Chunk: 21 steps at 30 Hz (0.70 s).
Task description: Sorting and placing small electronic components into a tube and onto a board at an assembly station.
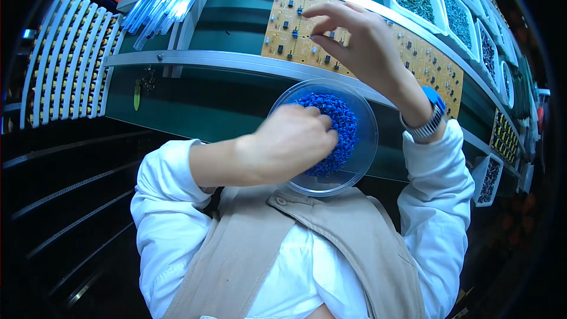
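Observation:
My left hand (pixel 292 142) reaches into a round clear plastic bowl (pixel 367 142) heaped with small blue electronic components (pixel 342 119). Its fingers are curled down against the pile, slightly blurred; the fingertips are hidden, so what they pinch does not show. Above a long yellow-brown circuit board panel (pixel 322 9) hovers my right hand (pixel 354 35), thumb and index finger apart with a gap between them. The index fingertip is close to a blue component (pixel 299 11) on the panel. Rows of black, blue and pale parts stand on the panel.
A metal rail (pixel 201 57) runs between the panel and the bowl. White bins (pixel 440 26) of small parts line the far right. Clear tubes (pixel 171 3) lie at the far left, beside a slatted rack (pixel 71 62). A green-tagged key bunch (pixel 137 94) lies left of the bowl.

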Motion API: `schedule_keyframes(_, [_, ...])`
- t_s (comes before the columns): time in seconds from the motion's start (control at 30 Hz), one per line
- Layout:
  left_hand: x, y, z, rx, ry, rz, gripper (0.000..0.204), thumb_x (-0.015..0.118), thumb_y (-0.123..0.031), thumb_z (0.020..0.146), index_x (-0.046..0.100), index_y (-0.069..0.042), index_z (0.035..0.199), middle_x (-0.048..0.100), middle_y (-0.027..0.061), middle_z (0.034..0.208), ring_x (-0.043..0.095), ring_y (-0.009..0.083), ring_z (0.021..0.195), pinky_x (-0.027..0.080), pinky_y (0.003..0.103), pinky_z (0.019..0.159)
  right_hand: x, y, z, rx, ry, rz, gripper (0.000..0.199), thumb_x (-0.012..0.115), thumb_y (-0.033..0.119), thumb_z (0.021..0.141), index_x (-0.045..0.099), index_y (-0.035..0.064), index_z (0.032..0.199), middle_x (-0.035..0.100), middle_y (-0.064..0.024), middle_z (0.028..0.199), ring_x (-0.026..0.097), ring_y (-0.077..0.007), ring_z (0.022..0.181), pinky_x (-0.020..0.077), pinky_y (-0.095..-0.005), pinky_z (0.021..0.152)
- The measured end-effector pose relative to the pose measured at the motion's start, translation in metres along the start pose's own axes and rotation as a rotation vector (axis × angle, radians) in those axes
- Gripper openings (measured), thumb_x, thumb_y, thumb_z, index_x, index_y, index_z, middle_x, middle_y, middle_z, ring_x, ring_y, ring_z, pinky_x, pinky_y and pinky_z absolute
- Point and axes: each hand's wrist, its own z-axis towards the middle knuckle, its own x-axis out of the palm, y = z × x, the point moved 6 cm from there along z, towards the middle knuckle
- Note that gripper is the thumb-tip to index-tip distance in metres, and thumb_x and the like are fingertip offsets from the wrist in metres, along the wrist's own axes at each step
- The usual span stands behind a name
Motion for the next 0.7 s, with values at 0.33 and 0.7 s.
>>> schedule_keyframes(0.33, [0.015, -0.002, 0.002, 0.062, 0.028, -0.101, 0.012, 0.063, -0.005, 0.073, 0.061, -0.001, 0.083, 0.062, 0.0135, 0.087, 0.061, 0.024, 0.084, 0.05, 0.031, 0.076, 0.022, -0.016, 0.007, -0.04, 0.058, -0.092, 0.029, 0.066, 0.005, 0.072, 0.057, 0.0111, 0.099, 0.066, -0.0033, 0.078, 0.062, -0.0199, 0.079, 0.0479, -0.0319, 0.07])
schedule_keyframes(0.7, [0.013, 0.0, -0.001, 0.075, -0.105, -0.193, 0.015, 0.062, -0.003, 0.073, 0.06, 0.002, 0.087, 0.061, 0.0163, 0.09, 0.061, 0.0268, 0.087, 0.049, 0.034, 0.078, 0.023, -0.008, 0.009, -0.166, 0.034, -0.219, 0.027, 0.065, 0.003, 0.072, 0.057, 0.011, 0.096, 0.065, -0.0024, 0.075, 0.062, -0.0204, 0.077, 0.0485, -0.0311, 0.069])
